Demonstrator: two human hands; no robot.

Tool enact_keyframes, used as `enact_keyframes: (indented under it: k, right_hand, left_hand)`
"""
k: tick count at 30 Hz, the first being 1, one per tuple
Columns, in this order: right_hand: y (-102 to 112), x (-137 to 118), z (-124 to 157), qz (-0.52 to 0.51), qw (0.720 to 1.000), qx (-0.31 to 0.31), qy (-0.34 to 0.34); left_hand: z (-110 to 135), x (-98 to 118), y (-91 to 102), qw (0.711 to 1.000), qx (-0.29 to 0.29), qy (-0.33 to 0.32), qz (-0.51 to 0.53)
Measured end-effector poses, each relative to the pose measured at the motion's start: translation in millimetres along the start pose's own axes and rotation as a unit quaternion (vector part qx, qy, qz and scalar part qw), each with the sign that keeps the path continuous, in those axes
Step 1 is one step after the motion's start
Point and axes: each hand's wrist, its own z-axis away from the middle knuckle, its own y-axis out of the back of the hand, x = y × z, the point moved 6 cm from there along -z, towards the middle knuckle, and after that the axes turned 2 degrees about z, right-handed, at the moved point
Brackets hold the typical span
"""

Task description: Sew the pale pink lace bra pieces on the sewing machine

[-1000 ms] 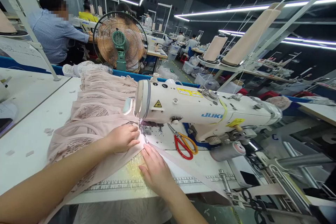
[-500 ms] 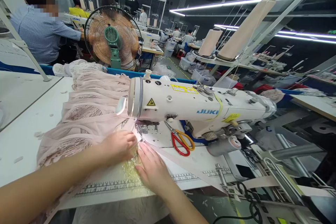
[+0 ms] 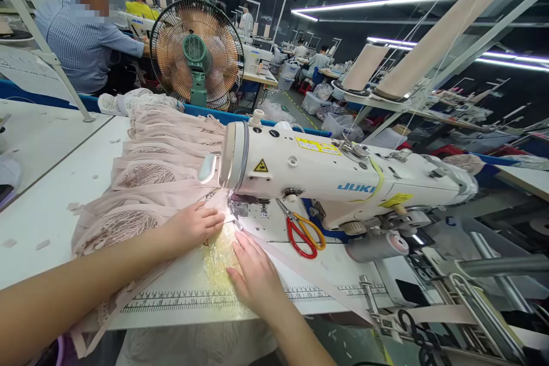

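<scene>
My left hand point(image 3: 193, 226) lies palm down on pale pink lace fabric point(image 3: 146, 183), its fingers curled loosely just left of the needle area point(image 3: 238, 209) of a white JUKI sewing machine point(image 3: 326, 177). Flat on the table in front of the needle rests my right hand point(image 3: 255, 274), fingers stretched out and pressing a pale strip of tape point(image 3: 300, 266) that runs off to the right. Neither hand grips anything. A yellowish clear patch point(image 3: 218, 254) lies between the two hands.
Red and yellow scissors point(image 3: 302, 234) lie under the machine arm. A fan point(image 3: 196, 54) stands behind the pile of pink garments. Thread cones point(image 3: 364, 66) sit on a stand at right. A person in a striped shirt point(image 3: 83, 43) works at back left. A ruler strip point(image 3: 189, 300) runs along the table's front edge.
Both hands have barely shifted at the needle; the left hand's fingers slid slightly along the fabric. The camera view has swung a little.
</scene>
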Motion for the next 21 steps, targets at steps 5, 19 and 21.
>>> enact_keyframes:
  k: [5,19,21]
  right_hand:
    - [1,1,0,-0.005,1.000,0.007,-0.002]
    - [0,2,1,0.009,1.000,0.018,0.002]
    - [1,2,1,-0.001,1.000,0.025,-0.004]
  left_hand:
    - [-3,-13,-3.0,0.997,-0.057,0.036,0.045]
    - [-9,-13,15.0,0.984,-0.119,0.132,-0.026]
    - [6,1,33.1,0.968,-0.153,0.197,-0.035]
